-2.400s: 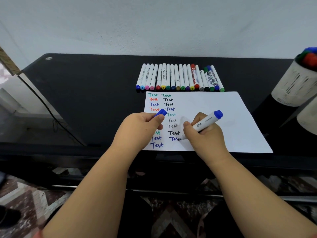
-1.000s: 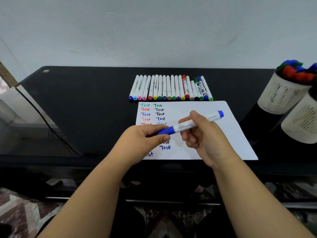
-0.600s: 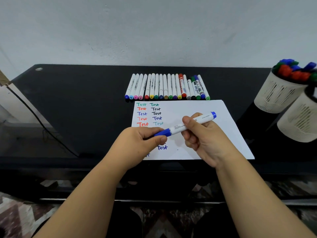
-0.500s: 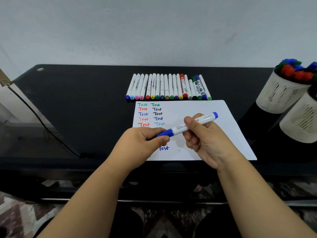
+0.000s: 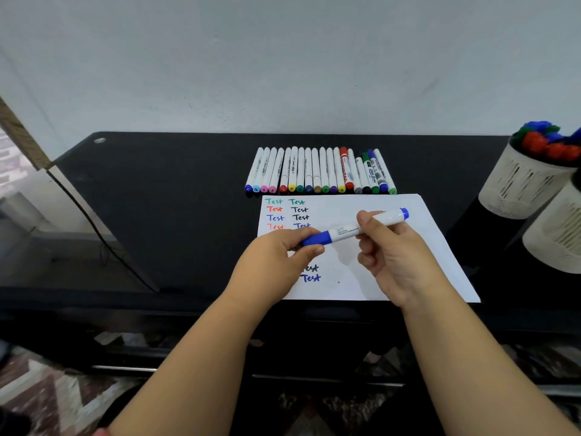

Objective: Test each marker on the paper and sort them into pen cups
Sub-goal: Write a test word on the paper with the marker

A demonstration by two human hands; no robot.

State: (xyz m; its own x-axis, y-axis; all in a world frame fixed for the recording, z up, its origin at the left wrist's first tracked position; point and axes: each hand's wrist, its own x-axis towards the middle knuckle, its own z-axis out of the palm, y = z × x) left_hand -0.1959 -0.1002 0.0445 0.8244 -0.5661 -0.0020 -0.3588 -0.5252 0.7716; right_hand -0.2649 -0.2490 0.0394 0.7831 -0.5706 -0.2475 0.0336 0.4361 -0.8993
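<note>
I see the black bench (image 5: 188, 199) carrying the paper (image 5: 393, 262), two pen cups (image 5: 518, 190) at right, and a row of markers (image 5: 320, 171) behind the sheet. Above the paper, my left hand (image 5: 276, 262) pinches the blue marker (image 5: 355, 228) by its cap; my right hand (image 5: 396, 256) grips its barrel.

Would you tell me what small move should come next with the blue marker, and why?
Probably let go with the left hand and carry the marker rightward to a cup: its cap looks on, and blue "Test" marks are on the paper.
</note>
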